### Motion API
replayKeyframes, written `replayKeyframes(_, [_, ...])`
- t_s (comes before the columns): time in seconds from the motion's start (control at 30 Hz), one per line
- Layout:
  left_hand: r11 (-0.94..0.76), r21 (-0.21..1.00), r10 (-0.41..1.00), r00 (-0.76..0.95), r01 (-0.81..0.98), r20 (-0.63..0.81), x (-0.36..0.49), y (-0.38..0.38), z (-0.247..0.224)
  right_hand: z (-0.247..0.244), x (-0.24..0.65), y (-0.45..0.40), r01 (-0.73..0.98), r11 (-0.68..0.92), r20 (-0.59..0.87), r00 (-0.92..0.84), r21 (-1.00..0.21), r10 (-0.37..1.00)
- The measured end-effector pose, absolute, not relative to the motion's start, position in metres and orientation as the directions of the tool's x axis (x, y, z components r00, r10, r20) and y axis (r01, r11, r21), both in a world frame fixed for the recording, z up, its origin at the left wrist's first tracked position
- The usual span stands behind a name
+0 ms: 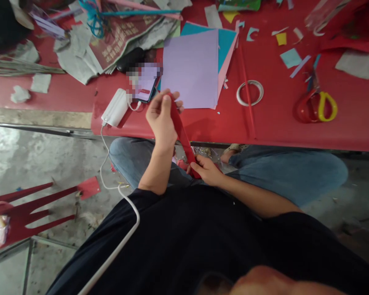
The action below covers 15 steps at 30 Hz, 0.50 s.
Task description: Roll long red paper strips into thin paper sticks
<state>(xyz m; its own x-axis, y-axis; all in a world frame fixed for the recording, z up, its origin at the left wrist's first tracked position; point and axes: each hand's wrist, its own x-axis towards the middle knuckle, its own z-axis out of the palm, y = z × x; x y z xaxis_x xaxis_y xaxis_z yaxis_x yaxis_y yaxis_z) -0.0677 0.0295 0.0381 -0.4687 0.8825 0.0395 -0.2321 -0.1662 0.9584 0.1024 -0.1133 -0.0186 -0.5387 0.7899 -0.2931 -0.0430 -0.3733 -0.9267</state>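
Note:
A long red paper strip [182,130] runs slantwise from the table's front edge down to my lap. My left hand [162,116] pinches its upper end between thumb and fingers, just above the edge of the red table. Close to my body, my right hand [206,169] is closed on the lower end. Behind my left hand lie a phone [146,95] with a white cable and a stack topped by a lilac paper sheet [190,69]. Part of the strip's lower end is hidden by my right fingers.
Scissors [324,107] with red and yellow handles lie at the right. Left of them are a white tape roll [258,100] and a thin red stick [244,73]. A white power bank [116,107] sits near the edge. Crumpled newspaper [123,39] and paper scraps lie behind.

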Motion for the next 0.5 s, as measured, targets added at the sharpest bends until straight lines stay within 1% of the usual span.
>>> replayKeyframes(0.07, [-0.137,0.946,0.930,-0.366,-0.293,0.021,-0.046,0.016,0.034,-0.016,0.105,-0.105,-0.067,-0.362,-0.284,-0.496,-0.930,0.821])
replayKeyframes(0.2, [-0.002,0.916,0.988,-0.142,-0.402,-0.061,-0.010,-0.011,0.028,-0.010,0.119,-0.085,-0.090,-0.322,-0.261,-0.404,-0.942,0.877])
replayKeyframes(0.27, [0.091,0.910,0.994,-0.018,-0.405,-0.108,0.001,-0.021,0.027,-0.007,0.128,-0.076,-0.095,-0.297,-0.247,-0.356,-0.950,0.901])
replayKeyframes(0.37, [0.204,0.909,0.974,0.164,-0.362,-0.154,0.011,-0.031,0.024,-0.002,0.138,-0.066,-0.074,-0.241,-0.213,-0.274,-0.968,0.938])
replayKeyframes(0.43, [0.235,0.900,0.961,0.225,-0.368,-0.159,0.015,-0.033,0.022,-0.001,0.141,-0.063,-0.032,-0.185,-0.173,-0.225,-0.982,0.959])
replayKeyframes(0.5, [0.229,0.891,0.964,0.219,-0.392,-0.152,0.016,-0.033,0.020,-0.001,0.142,-0.062,0.035,-0.122,-0.126,-0.203,-0.992,0.971])
